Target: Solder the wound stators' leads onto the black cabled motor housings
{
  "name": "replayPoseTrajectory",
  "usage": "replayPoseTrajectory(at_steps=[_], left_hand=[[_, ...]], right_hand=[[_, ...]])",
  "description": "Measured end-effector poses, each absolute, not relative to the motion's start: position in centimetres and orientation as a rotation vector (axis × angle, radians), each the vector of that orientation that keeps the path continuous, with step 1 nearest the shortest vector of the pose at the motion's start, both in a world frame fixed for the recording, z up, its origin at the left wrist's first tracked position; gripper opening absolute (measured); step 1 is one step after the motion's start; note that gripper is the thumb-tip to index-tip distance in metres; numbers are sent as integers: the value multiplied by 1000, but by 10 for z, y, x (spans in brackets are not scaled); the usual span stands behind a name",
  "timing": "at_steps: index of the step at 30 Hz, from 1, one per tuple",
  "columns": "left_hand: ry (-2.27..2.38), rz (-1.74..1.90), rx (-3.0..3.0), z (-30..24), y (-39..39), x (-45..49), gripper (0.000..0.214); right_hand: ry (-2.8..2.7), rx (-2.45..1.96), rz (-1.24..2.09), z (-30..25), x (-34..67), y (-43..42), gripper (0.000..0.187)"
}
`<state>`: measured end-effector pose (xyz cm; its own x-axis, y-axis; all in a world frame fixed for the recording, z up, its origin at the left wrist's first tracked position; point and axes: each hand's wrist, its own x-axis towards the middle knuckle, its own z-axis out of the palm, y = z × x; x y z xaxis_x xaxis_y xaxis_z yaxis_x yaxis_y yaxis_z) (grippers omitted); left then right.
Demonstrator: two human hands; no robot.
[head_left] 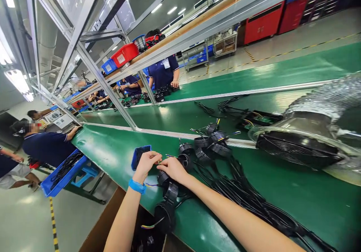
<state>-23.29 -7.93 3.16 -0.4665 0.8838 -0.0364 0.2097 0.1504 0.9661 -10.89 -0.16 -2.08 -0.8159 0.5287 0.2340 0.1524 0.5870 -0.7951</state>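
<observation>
My left hand [145, 165], with a blue wristband [137, 186], is closed in a pinch above the green bench. My right hand [174, 170] pinches right beside it, fingertips nearly touching. Between them are what look like thin wire ends, mostly covered by the fingers. Below and beside the hands sit black round cable housings [170, 192] with coloured wires sticking out. A lower housing [164, 217] shows a multicoloured wire bundle [152, 225]. Just behind my left hand stands a small blue bin [137, 155] with dark small parts.
More black housings [202, 142] and a thick bundle of black cables [242, 195] lie to the right. A fan-like extraction hood [299, 150] with a silver duct stands further right. An open cardboard box [104, 222] is below the bench edge. Co-workers [46, 146] work along the line.
</observation>
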Motion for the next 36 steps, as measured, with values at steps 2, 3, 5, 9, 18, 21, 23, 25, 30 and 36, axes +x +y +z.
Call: replayPoseTrajectory(at_steps=[2, 3, 5, 9, 18, 21, 23, 25, 30, 36], left_hand=[[1771, 1422, 998, 31, -80, -234, 41], [1765, 1451, 968, 31, -80, -234, 42], [1751, 1478, 915, 29, -83, -235, 44], [1720, 1454, 891, 24, -83, -233, 47], [1791, 1382, 1077, 30, -88, -243, 46], [1959, 1537, 1111, 35, -110, -259, 39], [2135, 1499, 1179, 34, -125, -272, 30], [2303, 1401, 1233, 28, -138, -283, 24], [2546, 1214, 1280, 7, -141, -299, 10], [2664, 859, 1387, -5, -113, -307, 28]], right_hand=[[-2377, -566, 1109, -20, -109, -1, 42], [-2380, -575, 1102, -20, -109, -2, 41], [-2387, -593, 1091, -20, -109, -2, 38], [-2400, -641, 1064, -20, -109, -4, 32], [-2393, -718, 970, -21, -108, 4, 30], [-2394, -725, 941, -26, -111, 10, 30], [-2421, -752, 897, -29, -113, 12, 33], [-2465, -780, 827, -28, -111, 10, 32], [-2561, -830, 540, -3, -92, -8, 42], [-2721, -426, 454, 15, -94, -47, 26]])
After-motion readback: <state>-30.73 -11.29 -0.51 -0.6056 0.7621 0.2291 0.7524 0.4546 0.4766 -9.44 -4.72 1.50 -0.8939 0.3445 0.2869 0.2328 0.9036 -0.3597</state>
